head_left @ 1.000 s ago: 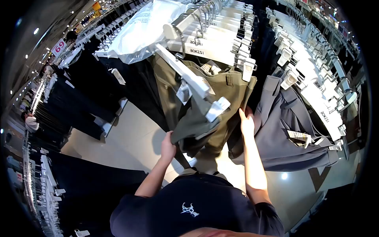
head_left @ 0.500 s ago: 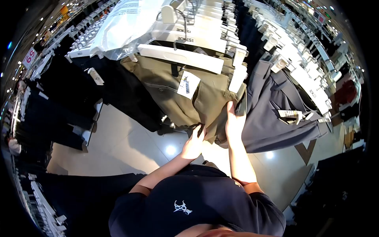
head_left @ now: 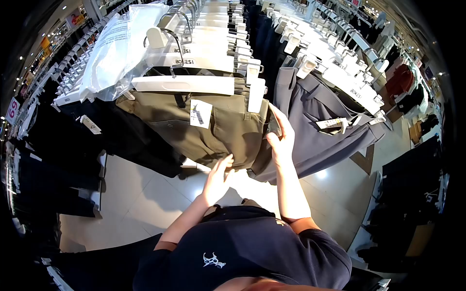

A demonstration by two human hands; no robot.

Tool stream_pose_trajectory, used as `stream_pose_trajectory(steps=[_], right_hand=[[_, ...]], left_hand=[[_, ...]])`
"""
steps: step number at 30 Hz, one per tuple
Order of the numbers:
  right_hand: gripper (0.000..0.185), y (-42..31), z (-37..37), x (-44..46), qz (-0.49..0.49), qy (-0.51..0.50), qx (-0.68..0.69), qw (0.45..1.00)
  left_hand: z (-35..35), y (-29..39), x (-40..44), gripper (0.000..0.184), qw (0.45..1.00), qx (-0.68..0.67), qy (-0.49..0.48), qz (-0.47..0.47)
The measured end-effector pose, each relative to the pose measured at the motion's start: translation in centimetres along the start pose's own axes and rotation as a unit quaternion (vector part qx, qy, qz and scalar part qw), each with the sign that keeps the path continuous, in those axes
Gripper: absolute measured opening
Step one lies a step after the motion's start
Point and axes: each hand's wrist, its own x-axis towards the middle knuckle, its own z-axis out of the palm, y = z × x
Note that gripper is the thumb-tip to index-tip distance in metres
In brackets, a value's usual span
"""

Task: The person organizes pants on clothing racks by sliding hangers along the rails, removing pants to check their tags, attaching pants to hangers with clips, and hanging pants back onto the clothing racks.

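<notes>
Olive-brown trousers [head_left: 233,131] hang in front of me from a white clip hanger [head_left: 184,85], with a white price tag [head_left: 200,113] near the waistband. My left hand [head_left: 217,182] is at the lower front of these trousers, fingers extended and fingertips against the cloth. At their right side edge, just below the hanger's clip, is my right hand [head_left: 283,138]. Its fingers point upward along the edge and its thumb stands apart. Grey trousers [head_left: 315,131] hang close beside that hand on the neighbouring rail.
A clear plastic bag [head_left: 114,53] lies over the hangers at the upper left. Black trousers [head_left: 136,136] hang left of the olive-brown pair. More dark garments [head_left: 407,194] stand at the right, above a light tiled floor [head_left: 141,194].
The view has shifted, and the racks appear further left. My left hand has loosened from the gathered cloth at the bottom. My right hand has moved up the trousers' side edge.
</notes>
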Motion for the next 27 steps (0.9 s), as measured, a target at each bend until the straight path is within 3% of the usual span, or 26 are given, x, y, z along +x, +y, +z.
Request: stream_pose_trajectory(steps=[3, 5, 7, 9, 11, 13, 15, 17, 19, 21, 23, 25, 27], right_hand=[[0.082, 0.5, -0.8, 0.4, 0.047, -0.085, 0.073, 0.993], [0.107, 0.7, -1.2, 1.0, 0.074, -0.151, 0.108, 0.98], [0.112, 2.1, -1.7, 1.5, 0.127, -0.253, 0.214, 0.935], [0.106, 1.6, -1.8, 2.0, 0.195, -0.269, 0.08, 0.94], [0.103, 0.7, -0.9, 2.2, 0.139, -0.285, -0.026, 0.948], [0.103, -1.0, 0.4, 1.7, 0.079, -0.275, -0.071, 0.955], [0.087, -1.2, 1.0, 1.3, 0.063, -0.258, -0.13, 0.955], [0.034, -0.6, 0.9, 1.3, 0.022, -0.234, -0.078, 0.969], [0.024, -0.1, 0.4, 1.3, 0.041, -0.21, -0.03, 0.976], [0.023, 0.4, 0.1, 1.3, 0.041, -0.203, -0.037, 0.978], [0.027, 0.2, 0.4, 1.1, -0.018, -0.213, -0.019, 0.977], [0.038, -0.7, 1.0, 0.6, -0.013, -0.218, -0.011, 0.976], [0.04, -0.3, 1.0, 0.7, -0.037, -0.273, -0.07, 0.959]], left_hand=[[-1.8, 3.0, 2.0, 0.037, 0.996, 0.011, 0.057, 0.068], [-3.1, 5.2, 3.3, 0.033, 0.989, 0.038, 0.079, 0.122], [-4.3, 7.0, 4.6, 0.031, 0.977, 0.021, 0.107, 0.182], [-6.6, 9.0, 6.2, 0.033, 0.956, 0.069, 0.091, 0.272], [-8.8, 10.7, 7.6, 0.035, 0.931, 0.112, 0.139, 0.32], [-10.5, 13.1, 9.1, 0.042, 0.891, 0.199, 0.127, 0.388], [-11.5, 15.2, 10.8, 0.042, 0.877, 0.266, 0.058, 0.396], [-11.8, 16.1, 12.0, 0.039, 0.877, 0.294, -0.021, 0.38], [-11.8, 16.8, 12.4, 0.038, 0.871, 0.326, -0.039, 0.365], [-12.1, 16.8, 13.2, 0.037, 0.883, 0.304, -0.103, 0.342], [-12.4, 17.4, 13.5, 0.036, 0.89, 0.285, -0.104, 0.341], [-12.8, 18.1, 13.7, 0.035, 0.914, 0.236, -0.166, 0.285], [-13.0, 18.7, 14.4, 0.036, 0.909, 0.221, -0.179, 0.304]])
